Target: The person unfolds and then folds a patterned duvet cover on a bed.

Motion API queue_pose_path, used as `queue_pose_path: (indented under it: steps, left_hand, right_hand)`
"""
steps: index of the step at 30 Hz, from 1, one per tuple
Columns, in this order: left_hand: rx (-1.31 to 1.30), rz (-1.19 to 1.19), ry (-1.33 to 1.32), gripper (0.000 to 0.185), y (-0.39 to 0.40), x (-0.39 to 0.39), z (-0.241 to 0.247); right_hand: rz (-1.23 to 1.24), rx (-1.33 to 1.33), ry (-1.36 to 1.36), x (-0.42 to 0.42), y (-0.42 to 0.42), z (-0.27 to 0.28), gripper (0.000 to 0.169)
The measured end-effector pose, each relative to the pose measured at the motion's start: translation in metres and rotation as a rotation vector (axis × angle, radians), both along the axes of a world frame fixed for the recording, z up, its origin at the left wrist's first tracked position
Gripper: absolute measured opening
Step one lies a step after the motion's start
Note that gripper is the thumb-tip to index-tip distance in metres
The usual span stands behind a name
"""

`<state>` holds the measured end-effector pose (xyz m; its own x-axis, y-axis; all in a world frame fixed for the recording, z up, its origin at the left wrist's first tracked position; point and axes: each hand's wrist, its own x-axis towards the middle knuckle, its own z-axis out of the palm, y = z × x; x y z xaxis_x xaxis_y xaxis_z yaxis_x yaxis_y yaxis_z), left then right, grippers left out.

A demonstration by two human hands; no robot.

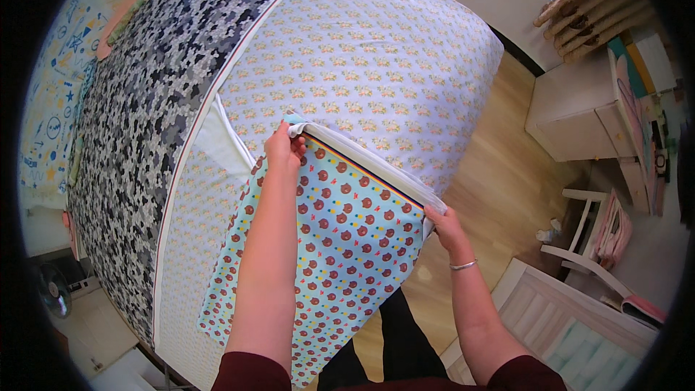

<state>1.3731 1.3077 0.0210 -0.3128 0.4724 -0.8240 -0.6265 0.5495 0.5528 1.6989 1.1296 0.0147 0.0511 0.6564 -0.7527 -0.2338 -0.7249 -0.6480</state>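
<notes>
A light-blue cloth printed with brown bears [347, 228] hangs from both my hands over the near side of the bed. Its upper edge is a folded white band [374, 165] with a dark striped trim. My left hand [285, 146] grips this band at its left end, the fingers curled around the bunched fabric. At the other end, my right hand [442, 222] pinches the corner; a bracelet circles that wrist. Beneath lies a pale floral sheet [369, 54]. A white flap of fabric [233, 125] lies folded just left of my left hand.
A black, grey and white patterned cover [157, 92] spreads over the bed's left part. On the right stand a white desk [575, 108], a chair [592, 233] with pink cloth and a pale panelled door [575, 320]. A fan [54, 288] is at lower left.
</notes>
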Motion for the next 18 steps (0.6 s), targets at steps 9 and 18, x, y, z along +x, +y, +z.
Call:
queue_pose_path:
  steps: [9, 18]
  left_hand:
    - [-0.027, -0.049, -0.002, 0.020, 0.003, -0.008, -0.030]
    - [0.040, -0.106, -0.044, 0.020, -0.003, -0.015, -0.020]
  right_hand:
    - [0.091, -0.033, -0.155, 0.007, 0.005, -0.015, 0.036]
    - [0.114, 0.012, -0.120, 0.005, 0.002, -0.019, 0.036]
